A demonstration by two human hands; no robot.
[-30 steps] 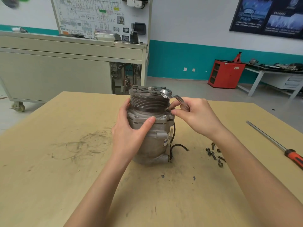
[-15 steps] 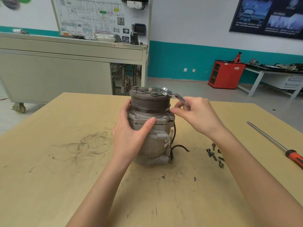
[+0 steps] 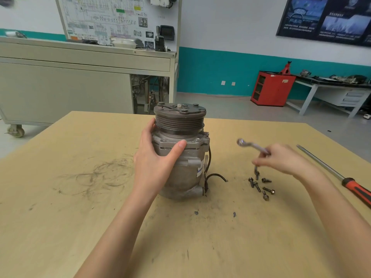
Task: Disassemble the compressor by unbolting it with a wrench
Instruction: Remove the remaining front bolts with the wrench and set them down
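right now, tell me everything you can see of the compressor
The compressor stands upright on the wooden table, a dull grey cast-metal body, grimy, with a darker grooved pulley on top and a clutch plate carrying a centre nut. Bolt heads show below the pulley. A black wire loops out low on its right. The left hand grips its body, thumb across the front. The wrench, in the right hand, is clear of it.

One grey metal compressor [image 3: 188,171] with grooved pulley; to its right, one silver ring wrench [image 3: 251,145], six small dark flanged bolts [image 3: 257,186], one long red-handled screwdriver [image 3: 356,190].
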